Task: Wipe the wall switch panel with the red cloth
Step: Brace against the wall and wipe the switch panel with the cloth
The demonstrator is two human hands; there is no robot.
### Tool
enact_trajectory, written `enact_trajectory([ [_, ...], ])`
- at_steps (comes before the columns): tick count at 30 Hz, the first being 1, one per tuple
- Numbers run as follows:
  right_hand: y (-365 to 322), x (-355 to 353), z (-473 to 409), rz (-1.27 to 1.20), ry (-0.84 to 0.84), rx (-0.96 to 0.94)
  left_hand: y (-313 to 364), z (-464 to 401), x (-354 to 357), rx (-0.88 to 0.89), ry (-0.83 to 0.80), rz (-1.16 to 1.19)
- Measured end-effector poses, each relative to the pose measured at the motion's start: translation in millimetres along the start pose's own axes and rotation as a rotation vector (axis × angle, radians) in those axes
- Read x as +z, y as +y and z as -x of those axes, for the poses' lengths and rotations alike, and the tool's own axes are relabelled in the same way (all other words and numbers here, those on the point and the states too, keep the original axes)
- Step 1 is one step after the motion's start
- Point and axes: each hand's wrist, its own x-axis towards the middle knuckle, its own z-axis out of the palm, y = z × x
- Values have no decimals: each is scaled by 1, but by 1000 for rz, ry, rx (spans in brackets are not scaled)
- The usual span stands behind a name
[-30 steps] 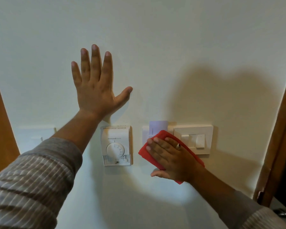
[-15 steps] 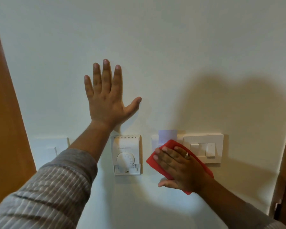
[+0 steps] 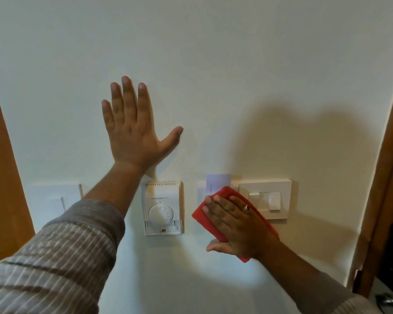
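Item: wall switch panel [image 3: 265,200], white, two rockers, mounted low on the wall [image 3: 213,64] near its right edge, beside the wooden door frame [image 3: 390,177].
Item: red cloth [image 3: 213,219], pressed flat to the wall, covering the panel's lower left corner and the plate just left of it.
Right hand [image 3: 238,225]: fingers spread flat over the cloth, pinching nothing.
Left hand [image 3: 132,128]: spread, palm braced on bare wall above the thermostat [image 3: 162,208].
Step in hand, by judgement: wiping under way, most of the panel face uncovered.
Next move calls for: sliding the cloth rightward across the rockers, lightly enough not to flip them.
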Motion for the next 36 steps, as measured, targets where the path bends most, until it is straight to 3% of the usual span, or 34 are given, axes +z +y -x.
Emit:
enact_trajectory([
  [5, -24, 9, -26, 64, 18, 179, 2, -1, 2, -4, 11, -5],
  [11, -6, 6, 5, 79, -28, -129, 0, 0, -1, 7, 1, 5],
  [15, 2, 1, 10, 28, 42, 59, 2, -1, -1, 2, 12, -2],
  [19, -20, 9, -11, 52, 9, 211, 3, -1, 1, 1, 18, -12],
  [25, -4, 4, 4, -11, 27, 61, 2, 0, -2, 11, 13, -5],
  [31, -24, 2, -12, 27, -47, 256, 4, -1, 0, 8, 13, -16],
  [36, -27, 6, -16, 28, -5, 20, 2, 0, 0, 12, 21, -8],
])
